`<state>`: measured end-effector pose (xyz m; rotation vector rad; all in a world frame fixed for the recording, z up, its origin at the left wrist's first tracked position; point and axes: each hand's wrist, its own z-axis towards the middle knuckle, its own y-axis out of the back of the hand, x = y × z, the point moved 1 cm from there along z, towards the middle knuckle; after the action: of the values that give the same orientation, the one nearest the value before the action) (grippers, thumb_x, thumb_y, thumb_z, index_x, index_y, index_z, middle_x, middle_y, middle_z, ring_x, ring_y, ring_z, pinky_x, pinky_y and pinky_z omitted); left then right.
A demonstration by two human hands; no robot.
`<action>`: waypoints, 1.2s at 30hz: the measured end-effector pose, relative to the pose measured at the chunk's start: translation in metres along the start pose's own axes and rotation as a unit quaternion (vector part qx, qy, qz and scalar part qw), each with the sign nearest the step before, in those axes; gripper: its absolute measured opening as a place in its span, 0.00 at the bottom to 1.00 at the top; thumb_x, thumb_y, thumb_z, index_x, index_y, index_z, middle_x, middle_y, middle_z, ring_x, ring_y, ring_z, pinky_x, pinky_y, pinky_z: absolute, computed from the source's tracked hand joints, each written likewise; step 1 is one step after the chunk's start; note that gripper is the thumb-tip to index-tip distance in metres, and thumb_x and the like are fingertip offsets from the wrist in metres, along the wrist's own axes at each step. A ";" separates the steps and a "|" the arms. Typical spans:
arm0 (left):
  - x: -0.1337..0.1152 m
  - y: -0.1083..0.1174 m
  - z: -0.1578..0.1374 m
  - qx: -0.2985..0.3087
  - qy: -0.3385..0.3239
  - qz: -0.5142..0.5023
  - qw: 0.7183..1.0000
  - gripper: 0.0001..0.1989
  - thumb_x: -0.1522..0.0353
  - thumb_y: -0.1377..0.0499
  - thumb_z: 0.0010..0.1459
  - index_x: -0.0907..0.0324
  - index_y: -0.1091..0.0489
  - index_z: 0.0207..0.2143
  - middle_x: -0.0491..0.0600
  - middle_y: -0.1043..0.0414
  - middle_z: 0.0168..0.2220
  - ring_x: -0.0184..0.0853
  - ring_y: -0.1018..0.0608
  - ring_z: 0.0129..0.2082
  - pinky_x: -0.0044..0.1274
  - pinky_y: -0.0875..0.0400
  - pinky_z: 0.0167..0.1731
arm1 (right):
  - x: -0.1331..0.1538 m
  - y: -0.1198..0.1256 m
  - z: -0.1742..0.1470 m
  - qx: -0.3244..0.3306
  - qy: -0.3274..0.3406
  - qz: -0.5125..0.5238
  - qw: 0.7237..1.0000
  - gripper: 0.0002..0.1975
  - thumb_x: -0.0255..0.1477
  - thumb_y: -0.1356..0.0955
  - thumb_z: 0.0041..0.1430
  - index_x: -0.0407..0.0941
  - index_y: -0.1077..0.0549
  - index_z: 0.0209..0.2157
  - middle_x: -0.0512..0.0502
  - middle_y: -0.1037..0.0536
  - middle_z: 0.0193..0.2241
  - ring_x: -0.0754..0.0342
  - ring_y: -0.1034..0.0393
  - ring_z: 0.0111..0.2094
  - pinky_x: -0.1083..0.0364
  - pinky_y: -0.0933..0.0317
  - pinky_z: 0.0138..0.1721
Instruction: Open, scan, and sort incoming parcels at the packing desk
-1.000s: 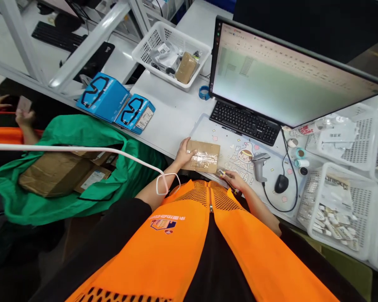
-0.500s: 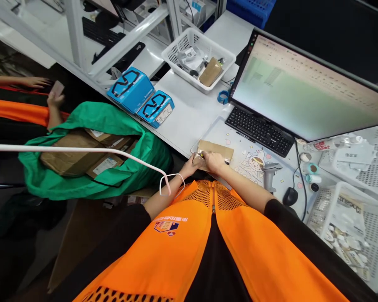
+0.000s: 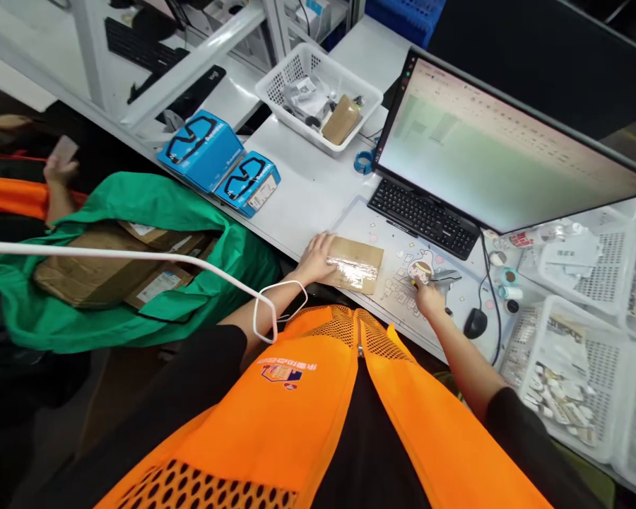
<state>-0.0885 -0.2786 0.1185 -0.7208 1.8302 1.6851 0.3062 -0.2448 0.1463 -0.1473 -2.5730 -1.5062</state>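
A flat brown cardboard parcel (image 3: pixel 354 265) with shiny clear tape lies at the front edge of the desk. My left hand (image 3: pixel 316 259) grips its left end, fingers over the edge. To the right, apart from the parcel, my right hand (image 3: pixel 429 300) is closed around a small tool with a yellow tip (image 3: pixel 414 282). Most of that tool is hidden in the fingers, so its kind is unclear. Just beyond the right hand lies a grey barcode scanner (image 3: pixel 446 277), partly covered by it.
Behind are a keyboard (image 3: pixel 421 219), a monitor (image 3: pixel 487 134) and a white basket (image 3: pixel 318 99). Blue boxes (image 3: pixel 201 150) stand left, above a green bag (image 3: pixel 244 261) of cartons. A mouse (image 3: pixel 475 323) and baskets (image 3: pixel 577 382) sit right. Another person's hand (image 3: pixel 61 166) holds a card.
My right hand has left the parcel and moved right, beside the scanner, with the small tool. The parcel now lies flatter, its taped face showing, with my left hand still on it.
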 end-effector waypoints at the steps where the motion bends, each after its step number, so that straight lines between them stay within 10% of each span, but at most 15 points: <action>1: -0.005 0.002 0.014 0.028 -0.034 0.033 0.998 0.47 0.68 0.29 0.53 0.57 0.40 0.74 0.59 0.48 0.77 0.58 0.49 0.78 0.45 0.54 0.76 | -0.004 -0.009 0.005 -0.002 -0.016 -0.002 1.000 0.28 0.36 0.38 0.72 0.46 0.32 0.70 0.24 0.25 0.56 0.34 0.28 0.57 0.35 0.35 0.59; 6: -0.025 -0.003 0.062 0.184 -0.099 0.114 0.971 0.45 0.70 0.25 0.46 0.61 0.32 0.68 0.70 0.29 0.62 0.67 0.31 0.66 0.51 0.51 0.71 | 0.009 -0.044 0.016 -0.002 -0.050 -0.008 0.999 0.32 0.29 0.39 0.70 0.41 0.37 0.74 0.23 0.30 0.63 0.34 0.34 0.63 0.36 0.40 0.64; 10: -0.030 -0.016 0.065 0.223 -0.132 0.231 0.938 0.41 0.74 0.30 0.51 0.69 0.34 0.68 0.78 0.27 0.57 0.69 0.26 0.59 0.52 0.42 0.64 | 0.054 -0.049 -0.004 -0.074 0.095 0.043 0.992 0.30 0.27 0.40 0.71 0.40 0.34 0.72 0.28 0.36 0.70 0.37 0.40 0.69 0.40 0.44 0.70; 14: -0.026 -0.018 0.055 0.201 -0.152 0.202 0.946 0.36 0.70 0.36 0.57 0.69 0.32 0.67 0.80 0.34 0.65 0.73 0.33 0.66 0.56 0.47 0.65 | 0.107 -0.058 -0.031 -0.076 0.245 0.049 0.965 0.26 0.29 0.39 0.73 0.43 0.28 0.68 0.32 0.37 0.73 0.36 0.45 0.74 0.37 0.44 0.71; 21: -0.028 0.015 0.089 0.212 -0.085 0.163 0.960 0.26 0.67 0.41 0.65 0.61 0.27 0.64 0.67 0.20 0.50 0.58 0.20 0.53 0.43 0.34 0.60 | 0.126 -0.061 -0.044 -0.060 0.239 -0.005 0.969 0.21 0.30 0.38 0.75 0.40 0.24 0.62 0.31 0.47 0.77 0.32 0.58 0.78 0.31 0.50 0.72; 27: -0.030 0.026 0.143 0.140 0.007 0.211 0.967 0.19 0.64 0.45 0.70 0.61 0.23 0.56 0.62 0.18 0.47 0.53 0.20 0.49 0.37 0.30 0.52 | 0.145 -0.038 -0.030 -0.023 0.238 -0.050 0.970 0.19 0.28 0.33 0.70 0.40 0.27 0.60 0.27 0.31 0.66 0.36 0.37 0.65 0.40 0.43 0.64; 36: -0.019 -0.007 0.130 0.016 0.065 0.209 0.976 0.21 0.65 0.54 0.74 0.66 0.24 0.52 0.68 0.23 0.53 0.55 0.27 0.58 0.41 0.36 0.59 | 0.142 -0.049 -0.067 0.027 0.220 -0.005 0.975 0.15 0.19 0.37 0.68 0.40 0.23 0.50 0.32 0.22 0.48 0.40 0.30 0.52 0.45 0.40 0.57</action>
<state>-0.0658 -0.1487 0.1178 -0.4607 2.2146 1.8955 0.1644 -0.3260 0.1624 0.1862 -2.2553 -1.2921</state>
